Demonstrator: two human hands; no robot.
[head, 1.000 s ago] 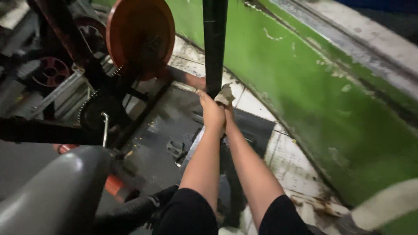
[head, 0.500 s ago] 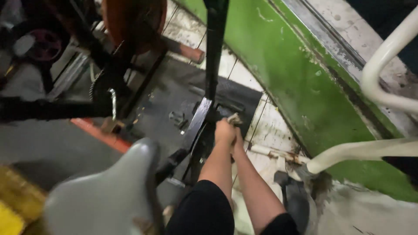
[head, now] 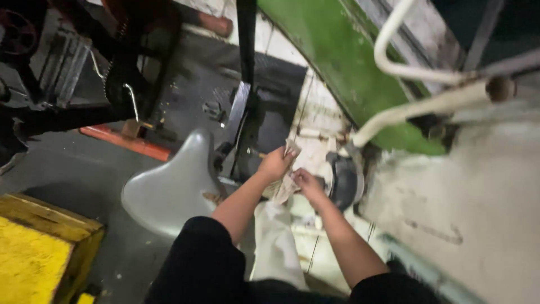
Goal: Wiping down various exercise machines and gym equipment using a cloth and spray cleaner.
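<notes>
Both my hands hold a crumpled, dirty pale rag (head: 287,183) in front of me. My left hand (head: 274,164) grips its upper end and my right hand (head: 307,181) pinches its lower part. They are just below the foot of a black upright post (head: 246,42) that stands on a dark metal base (head: 243,132). A grey saddle-shaped seat (head: 171,186) sits just left of my left forearm.
A green curved wall panel (head: 332,53) runs along the right, with white pipe rails (head: 419,104) in front of it. A yellow wooden block (head: 39,247) is at the lower left. Dark machinery with a chain and sprocket (head: 115,79) stands at the upper left, beside an orange bar (head: 126,143) on the floor.
My hands came down off the black post and back toward me, with the rag now stretched between them. The view has swung down and right, bringing in the seat, yellow block and white rails.
</notes>
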